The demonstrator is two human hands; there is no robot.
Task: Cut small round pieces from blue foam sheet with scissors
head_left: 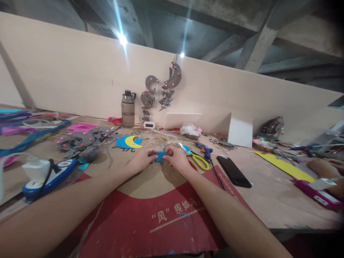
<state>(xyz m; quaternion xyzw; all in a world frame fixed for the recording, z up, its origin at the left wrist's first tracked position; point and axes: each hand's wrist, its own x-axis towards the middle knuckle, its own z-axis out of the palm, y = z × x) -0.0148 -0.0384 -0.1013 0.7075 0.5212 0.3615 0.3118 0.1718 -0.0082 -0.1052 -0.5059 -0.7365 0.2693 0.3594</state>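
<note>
My left hand [142,158] and my right hand [176,157] meet over a red and tan cardboard sheet [150,215], and both pinch a small blue foam piece [161,156] between their fingertips. Most of the piece is hidden by my fingers. Just behind my left hand lies a blue disc with a yellow crescent [129,142]. Yellow-handled scissors [197,159] lie right beside my right hand.
A black phone [233,171] and a blue glue gun [204,149] lie to the right. A water bottle [128,109] and grey moon hangings [161,89] stand at the wall. A power strip [51,175] and grey foam scraps [83,141] lie left. Another person's arm [322,168] rests far right.
</note>
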